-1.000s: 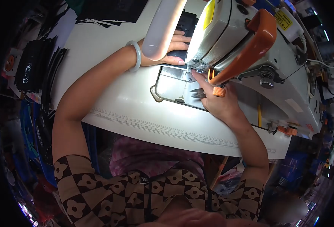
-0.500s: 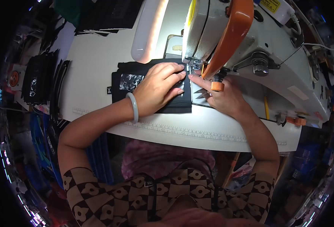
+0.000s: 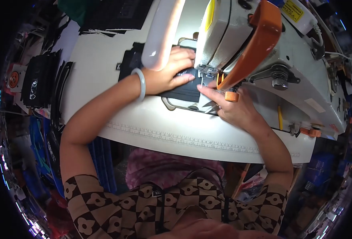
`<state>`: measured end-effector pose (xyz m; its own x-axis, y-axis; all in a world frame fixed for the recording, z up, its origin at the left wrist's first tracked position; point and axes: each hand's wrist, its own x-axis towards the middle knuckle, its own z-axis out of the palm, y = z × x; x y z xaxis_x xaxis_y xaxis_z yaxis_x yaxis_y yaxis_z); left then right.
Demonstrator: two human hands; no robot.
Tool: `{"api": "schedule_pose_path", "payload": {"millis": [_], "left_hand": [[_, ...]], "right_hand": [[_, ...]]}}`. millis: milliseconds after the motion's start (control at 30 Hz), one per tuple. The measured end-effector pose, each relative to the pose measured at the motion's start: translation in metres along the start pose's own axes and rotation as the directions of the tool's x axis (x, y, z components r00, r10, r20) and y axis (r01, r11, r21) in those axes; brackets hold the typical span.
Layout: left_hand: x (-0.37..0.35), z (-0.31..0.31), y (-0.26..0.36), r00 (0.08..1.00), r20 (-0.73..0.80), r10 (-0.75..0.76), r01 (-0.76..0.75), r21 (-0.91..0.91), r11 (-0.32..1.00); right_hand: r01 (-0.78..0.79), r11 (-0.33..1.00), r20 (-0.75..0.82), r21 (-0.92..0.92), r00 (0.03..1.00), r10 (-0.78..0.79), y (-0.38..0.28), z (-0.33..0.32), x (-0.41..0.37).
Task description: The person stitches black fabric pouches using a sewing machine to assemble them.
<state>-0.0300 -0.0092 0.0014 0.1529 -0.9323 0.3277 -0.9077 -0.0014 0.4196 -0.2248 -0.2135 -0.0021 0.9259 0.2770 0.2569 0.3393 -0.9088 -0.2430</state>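
My left hand lies with spread fingers on a black fabric piece, pressing it to the table beside the sewing machine's presser foot. A white bangle circles that wrist. The fabric's right edge runs by the foot, and a small label sticks out at its left end. My right hand rests right of the foot, its index finger stretched to the fabric's edge. Pointed blades of thread snips stick out from under this hand; their handles are hidden in the palm.
The sewing machine, with an orange lever guard, fills the right side. A glowing lamp hangs over my left fingers. Black pieces are stacked at the back and left. A printed ruler lines the table's front.
The black fabric and my left hand have slid away from me, past the presser foot, and the fabric has turned slightly. My right hand stays almost in place with the snips.
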Motion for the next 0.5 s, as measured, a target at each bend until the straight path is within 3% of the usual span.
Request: {"api": "schedule_pose_path", "payload": {"millis": [167, 300, 333, 400, 467, 500], "left_hand": [[0.018, -0.008, -0.018, 0.999, 0.032, 0.036, -0.036, -0.01, 0.999], [0.026, 0.01, -0.049, 0.992, -0.056, 0.115, -0.117, -0.029, 0.993], [0.024, 0.008, -0.046, 0.992, -0.07, 0.106, -0.106, 0.002, 0.994], [0.02, -0.002, -0.036, 0.979, -0.179, 0.102, -0.074, 0.157, 0.985], [0.01, -0.027, -0.05, 0.965, -0.238, 0.108, -0.041, 0.269, 0.962], [0.003, -0.047, -0.067, 0.921, -0.389, -0.022, 0.129, 0.252, 0.959]], "right_hand": [[-0.127, 0.991, -0.002, -0.041, 0.992, 0.127, -0.001, 0.011, 0.0], [-0.174, 0.983, -0.005, -0.052, 0.985, 0.174, -0.01, 0.005, 0.0], [-0.262, 0.965, 0.061, 0.007, 0.963, 0.262, 0.003, 0.016, -0.013], [-0.464, 0.884, 0.149, 0.056, 0.879, 0.452, 0.013, 0.005, -0.013], [-0.671, 0.738, 0.231, 0.07, 0.731, 0.642, 0.024, -0.011, -0.016], [-0.758, 0.648, 0.288, 0.077, 0.639, 0.713, 0.045, -0.01, -0.023]]}}
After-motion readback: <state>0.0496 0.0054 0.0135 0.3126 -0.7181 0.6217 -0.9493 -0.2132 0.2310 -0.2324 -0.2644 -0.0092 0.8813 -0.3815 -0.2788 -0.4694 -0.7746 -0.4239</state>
